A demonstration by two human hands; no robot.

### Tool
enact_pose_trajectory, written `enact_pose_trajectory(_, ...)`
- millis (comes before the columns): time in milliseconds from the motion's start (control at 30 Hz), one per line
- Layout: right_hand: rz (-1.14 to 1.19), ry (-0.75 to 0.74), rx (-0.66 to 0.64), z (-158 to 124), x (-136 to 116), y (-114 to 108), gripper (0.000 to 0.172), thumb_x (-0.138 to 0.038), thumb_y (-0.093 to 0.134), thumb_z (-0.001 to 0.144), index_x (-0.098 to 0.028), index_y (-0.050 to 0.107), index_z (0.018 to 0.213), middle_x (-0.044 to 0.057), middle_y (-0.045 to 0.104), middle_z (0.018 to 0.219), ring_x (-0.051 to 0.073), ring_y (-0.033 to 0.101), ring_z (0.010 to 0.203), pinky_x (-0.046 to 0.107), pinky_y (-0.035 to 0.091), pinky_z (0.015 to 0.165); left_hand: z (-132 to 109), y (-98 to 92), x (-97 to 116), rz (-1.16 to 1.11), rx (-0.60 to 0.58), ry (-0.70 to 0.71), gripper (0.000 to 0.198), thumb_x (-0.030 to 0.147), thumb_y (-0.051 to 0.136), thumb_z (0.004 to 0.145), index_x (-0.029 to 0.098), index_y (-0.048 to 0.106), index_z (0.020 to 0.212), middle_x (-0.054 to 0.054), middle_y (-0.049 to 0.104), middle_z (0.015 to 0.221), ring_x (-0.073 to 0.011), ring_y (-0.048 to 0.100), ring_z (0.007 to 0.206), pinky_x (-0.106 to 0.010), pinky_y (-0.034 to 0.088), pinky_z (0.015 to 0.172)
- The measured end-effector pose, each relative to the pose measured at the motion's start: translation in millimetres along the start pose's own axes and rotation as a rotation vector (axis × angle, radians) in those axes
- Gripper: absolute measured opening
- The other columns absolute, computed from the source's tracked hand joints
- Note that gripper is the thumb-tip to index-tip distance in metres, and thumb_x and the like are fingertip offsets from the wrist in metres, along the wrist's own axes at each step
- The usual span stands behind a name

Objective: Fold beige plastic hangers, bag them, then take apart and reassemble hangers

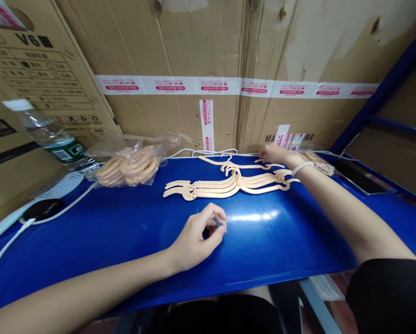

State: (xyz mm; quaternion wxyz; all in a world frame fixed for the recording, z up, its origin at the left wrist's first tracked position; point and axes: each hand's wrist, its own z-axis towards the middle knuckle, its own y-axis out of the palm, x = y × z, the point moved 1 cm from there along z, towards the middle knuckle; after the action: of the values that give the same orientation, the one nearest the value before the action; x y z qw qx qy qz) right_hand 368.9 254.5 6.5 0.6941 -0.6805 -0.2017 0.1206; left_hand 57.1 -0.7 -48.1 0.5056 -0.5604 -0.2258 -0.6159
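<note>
Several beige clothes hangers lie in an overlapping row on the blue tabletop, their hooks bunched at the middle. Behind them rests another beige clothes hanger. My right hand reaches over the row to the far side, its fingers pinched down at the right end of that rear hanger; the fingertips are partly hidden. In front of the row, my left hand hovers over the table with curled fingers, thumb and index nearly meeting, holding nothing.
At the left are a clear bag of beige pieces, a water bottle, a white fan-like item and a black round pad with a cable. A phone lies right, beside another bag. Cardboard walls the back.
</note>
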Motion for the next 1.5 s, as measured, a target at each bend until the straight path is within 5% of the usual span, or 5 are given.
enact_pose_trajectory(333, 0.174, 0.020, 0.164, -18.8, -16.9, -26.5, 0.016, -0.009, 0.063, 0.072, -0.012, 0.076, 0.082, 0.012, 0.076, 0.083, 0.026, 0.071, 0.083, 0.032, 0.051, 0.077, 0.5, -0.3, 2.2, -0.028, 0.018, -0.036, 0.005, 0.020, 0.054, 0.093, 0.020, 0.050, 0.096, 0.001, 0.063, 0.080, -0.0103, 0.061, 0.059, -0.024, 0.049, 0.060)
enact_pose_trajectory(533, 0.697, -0.162, 0.363, -51.5, -93.7, -54.6, 0.024, -0.033, 0.059, 0.089, -0.013, 0.068, 0.098, 0.010, 0.074, 0.092, 0.019, 0.070, 0.079, 0.029, 0.056, 0.072, 9.5, -3.8, -2.6, -0.201, 0.160, -0.140, 0.022, 0.026, 0.061, 0.090, 0.020, 0.055, 0.111, -0.006, 0.063, 0.112, -0.0092, 0.064, 0.064, -0.024, 0.051, 0.058)
enact_pose_trajectory(833, 1.347, -0.504, -0.081, -88.6, -204.2, -50.4, 0.017, -0.029, 0.074, 0.080, -0.013, 0.068, 0.085, 0.002, 0.070, 0.071, 0.013, 0.065, 0.062, 0.025, 0.053, 0.060, 12.8, -5.5, 0.7, -0.354, 0.156, -0.180, 0.026, 0.038, 0.074, 0.085, 0.014, 0.063, 0.087, 0.000, 0.060, 0.076, -0.0093, 0.056, 0.058, -0.022, 0.050, 0.053)
enact_pose_trajectory(1100, 0.465, -0.115, 0.288, -35.5, -130.5, -43.6, 0.025, -0.028, 0.056, 0.094, -0.014, 0.073, 0.106, 0.009, 0.077, 0.098, 0.020, 0.071, 0.089, 0.029, 0.054, 0.083, 14.3, -15.1, 6.3, -0.511, 0.270, -0.227, 0.030, 0.037, 0.078, 0.081, 0.014, 0.060, 0.084, 0.000, 0.062, 0.075, -0.0099, 0.059, 0.062, -0.022, 0.049, 0.056)
enact_pose_trajectory(1500, 0.247, -0.053, 0.093, -11.1, -82.8, -23.0, 0.015, -0.022, 0.064, 0.083, -0.015, 0.077, 0.084, 0.009, 0.078, 0.084, 0.023, 0.072, 0.077, 0.028, 0.051, 0.070, 15.6, -25.4, 13.0, -0.634, 0.278, -0.231, 0.024, 0.024, 0.075, 0.076, 0.014, 0.061, 0.094, 0.003, 0.059, 0.066, -0.0099, 0.058, 0.053, -0.020, 0.045, 0.050)
